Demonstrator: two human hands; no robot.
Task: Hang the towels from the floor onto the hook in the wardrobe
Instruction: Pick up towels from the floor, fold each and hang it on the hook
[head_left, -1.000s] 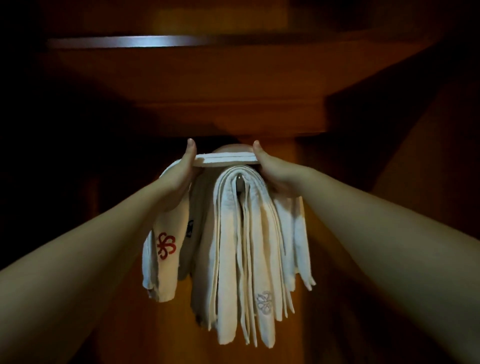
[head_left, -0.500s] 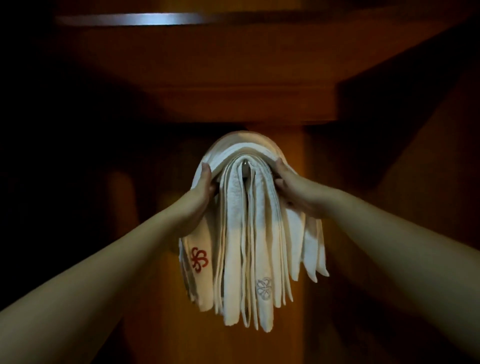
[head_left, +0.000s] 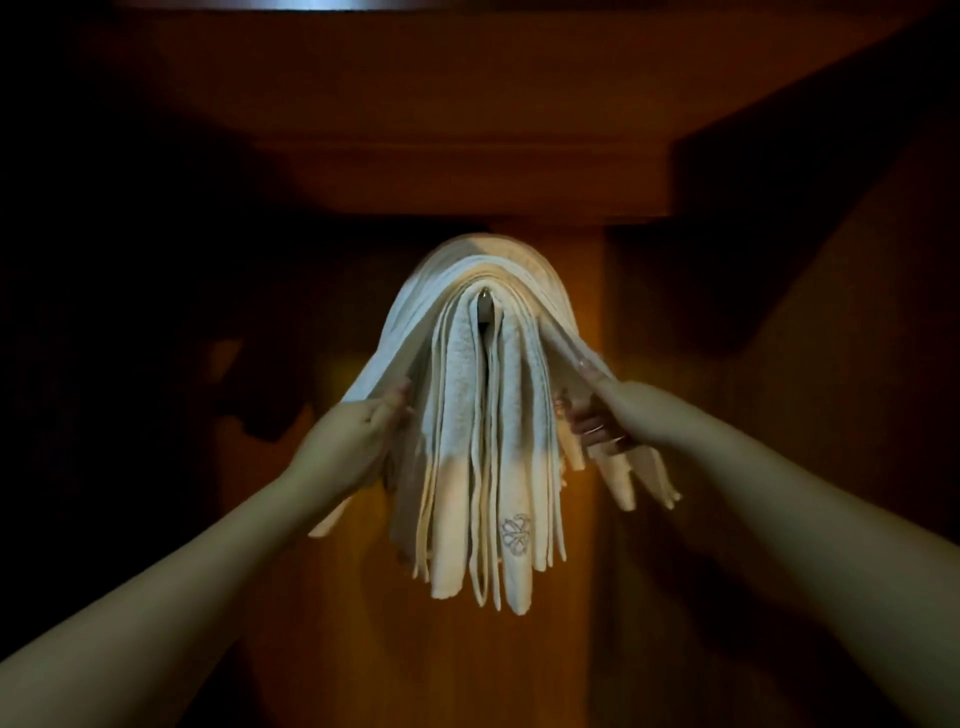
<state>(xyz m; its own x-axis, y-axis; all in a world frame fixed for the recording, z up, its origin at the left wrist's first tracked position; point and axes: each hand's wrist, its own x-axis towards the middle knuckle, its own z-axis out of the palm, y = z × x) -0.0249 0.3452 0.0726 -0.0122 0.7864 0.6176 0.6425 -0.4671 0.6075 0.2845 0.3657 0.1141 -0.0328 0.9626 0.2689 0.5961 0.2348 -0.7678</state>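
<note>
Reaching into the dim wooden wardrobe (head_left: 727, 364), the person's left hand (head_left: 348, 447) and right hand (head_left: 618, 415) each pinch one side of the outermost towel (head_left: 415, 322), draped over the other towels (head_left: 488, 467) that hang bunched on the hook (head_left: 485, 306).

I find no words, brand names or numbers that I can read anywhere in this dim wardrobe view. The only mark I can make out is a small embroidered emblem (head_left: 516, 535) — a looping, flower-like knot stitched in grey thread — low down on one of the pale towels (head_left: 511, 467) hanging in the middle of the bunch. It carries no lettering that I can see — just the outline pattern.
</note>
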